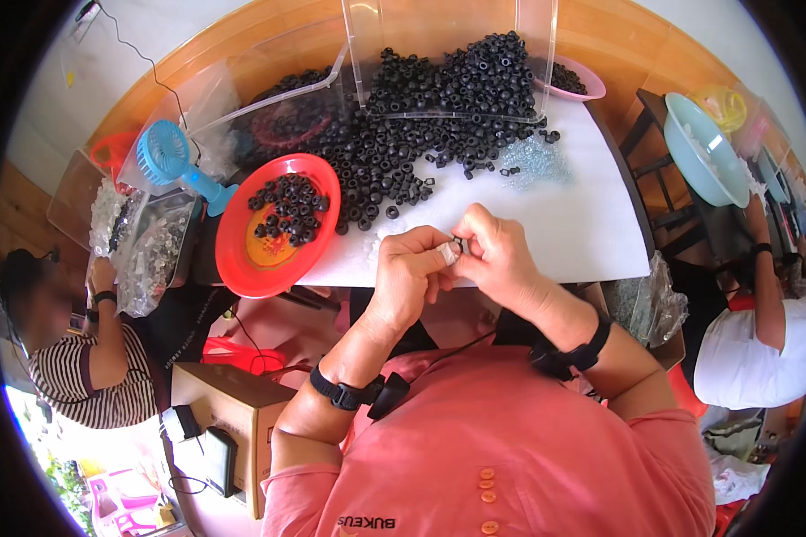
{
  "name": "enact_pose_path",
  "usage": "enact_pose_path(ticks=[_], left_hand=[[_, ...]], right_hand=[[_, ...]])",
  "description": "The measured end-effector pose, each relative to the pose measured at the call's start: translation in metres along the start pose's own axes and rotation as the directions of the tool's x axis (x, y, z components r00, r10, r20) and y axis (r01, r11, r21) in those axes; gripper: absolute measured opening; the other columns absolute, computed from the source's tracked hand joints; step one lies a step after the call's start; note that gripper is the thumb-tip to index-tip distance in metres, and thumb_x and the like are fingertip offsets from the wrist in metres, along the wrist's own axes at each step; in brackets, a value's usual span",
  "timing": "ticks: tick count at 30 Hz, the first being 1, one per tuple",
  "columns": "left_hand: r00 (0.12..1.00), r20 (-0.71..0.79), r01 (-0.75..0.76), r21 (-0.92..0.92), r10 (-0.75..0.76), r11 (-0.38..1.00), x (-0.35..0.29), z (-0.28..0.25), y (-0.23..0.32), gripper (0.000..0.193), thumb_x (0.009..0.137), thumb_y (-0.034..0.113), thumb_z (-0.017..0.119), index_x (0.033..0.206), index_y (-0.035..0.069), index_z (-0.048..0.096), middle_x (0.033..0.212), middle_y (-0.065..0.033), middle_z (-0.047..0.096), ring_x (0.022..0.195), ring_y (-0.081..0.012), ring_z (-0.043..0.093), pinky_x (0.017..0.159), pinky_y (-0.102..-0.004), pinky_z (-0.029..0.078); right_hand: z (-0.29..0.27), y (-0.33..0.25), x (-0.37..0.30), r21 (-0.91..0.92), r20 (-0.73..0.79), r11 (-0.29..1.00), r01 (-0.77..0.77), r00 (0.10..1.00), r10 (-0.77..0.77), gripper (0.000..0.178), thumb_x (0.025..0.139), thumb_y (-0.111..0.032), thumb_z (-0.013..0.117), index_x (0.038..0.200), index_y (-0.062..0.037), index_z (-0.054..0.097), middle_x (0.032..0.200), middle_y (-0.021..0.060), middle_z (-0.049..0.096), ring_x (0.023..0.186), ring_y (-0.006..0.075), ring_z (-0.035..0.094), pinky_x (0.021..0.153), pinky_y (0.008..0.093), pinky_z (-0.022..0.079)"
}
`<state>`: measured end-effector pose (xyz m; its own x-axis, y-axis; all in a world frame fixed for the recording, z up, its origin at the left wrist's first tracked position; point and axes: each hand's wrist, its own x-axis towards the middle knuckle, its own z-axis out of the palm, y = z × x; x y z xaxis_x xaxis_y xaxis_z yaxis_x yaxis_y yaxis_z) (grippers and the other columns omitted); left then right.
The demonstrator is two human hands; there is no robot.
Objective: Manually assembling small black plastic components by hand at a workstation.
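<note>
My left hand [409, 273] and my right hand [501, 261] meet over the front edge of the white tabletop, fingers closed in a pinch. A small black part [459, 242] shows between the fingertips of both; most of it is covered. Something white, perhaps tape, wraps a left fingertip. Beyond the hands spreads a large heap of black ring-shaped parts [448, 85], spilling from a clear plastic bin lying on its side. Small clear beads [539, 163] form a pile at its right. On the left, a red plate [235, 201] holds more black parts.
A blue handheld fan [163, 152] stands left of the plate. A pink bowl [591, 82] of black parts sits at the far right. Co-workers sit on both sides, one by a tray of clear parts [157, 242], one by a light-blue basin [690, 134]. A cardboard box [210, 403] stands lower left.
</note>
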<state>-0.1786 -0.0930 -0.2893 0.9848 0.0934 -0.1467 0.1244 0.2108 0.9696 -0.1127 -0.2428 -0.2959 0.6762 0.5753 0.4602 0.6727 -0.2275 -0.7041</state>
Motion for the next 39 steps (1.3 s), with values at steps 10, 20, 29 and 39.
enact_pose_path(ticks=[10, 20, 29, 39], left_hand=[[0.999, -0.035, -0.026, 0.069, 0.028, 0.997, -0.015, -0.009, 0.01, 0.017, 0.088, 0.013, 0.066, 0.085, -0.003, 0.067, 0.066, -0.0065, 0.062, 0.048, -0.0091, 0.051, 0.04, -0.0221, 0.035], [0.832, -0.199, -0.223, 0.734, 0.517, 0.641, -0.027, -0.129, 0.066, 0.016, 0.08, 0.011, 0.075, 0.09, -0.002, 0.071, 0.074, -0.0043, 0.063, 0.065, -0.0094, 0.055, 0.061, -0.0238, 0.046], [0.526, -0.717, 0.102, 0.587, 0.457, 0.803, -0.009, -0.271, 0.108, 0.055, 0.067, 0.016, 0.081, 0.114, -0.007, 0.063, 0.085, -0.0095, 0.066, 0.071, -0.0178, 0.062, 0.057, -0.0277, 0.048], [0.423, -0.608, 0.142, 0.777, 0.672, 0.614, 0.06, -0.346, 0.09, 0.029, 0.065, 0.01, 0.08, 0.081, 0.003, 0.057, 0.069, -0.005, 0.058, 0.05, -0.017, 0.053, 0.042, -0.0289, 0.04]], right_hand=[[-0.001, -0.013, 0.003, 0.083, 0.024, 0.993, 0.08, 0.996, -0.082, 0.028, 0.076, -0.008, 0.075, 0.093, -0.006, 0.053, 0.06, 0.0078, 0.058, 0.052, 0.0251, 0.059, 0.049, 0.0353, 0.045], [-0.04, 0.011, -0.005, 0.135, -0.08, 0.99, -0.034, 0.996, 0.045, 0.014, 0.083, 0.001, 0.069, 0.093, -0.0002, 0.06, 0.061, 0.0013, 0.053, 0.054, 0.0051, 0.046, 0.051, 0.0226, 0.039], [-0.043, 0.026, -0.025, 0.335, -0.168, 0.921, -0.197, 0.95, 0.265, 0.007, 0.084, 0.0, 0.069, 0.085, 0.0, 0.062, 0.074, 0.0003, 0.064, 0.067, 0.0046, 0.057, 0.062, 0.0204, 0.045], [-0.034, 0.022, -0.021, 0.224, -0.18, 0.957, -0.187, 0.957, 0.229, 0.007, 0.083, -0.002, 0.069, 0.083, -0.0009, 0.063, 0.072, 0.0005, 0.064, 0.066, 0.0049, 0.056, 0.06, 0.0201, 0.043]])
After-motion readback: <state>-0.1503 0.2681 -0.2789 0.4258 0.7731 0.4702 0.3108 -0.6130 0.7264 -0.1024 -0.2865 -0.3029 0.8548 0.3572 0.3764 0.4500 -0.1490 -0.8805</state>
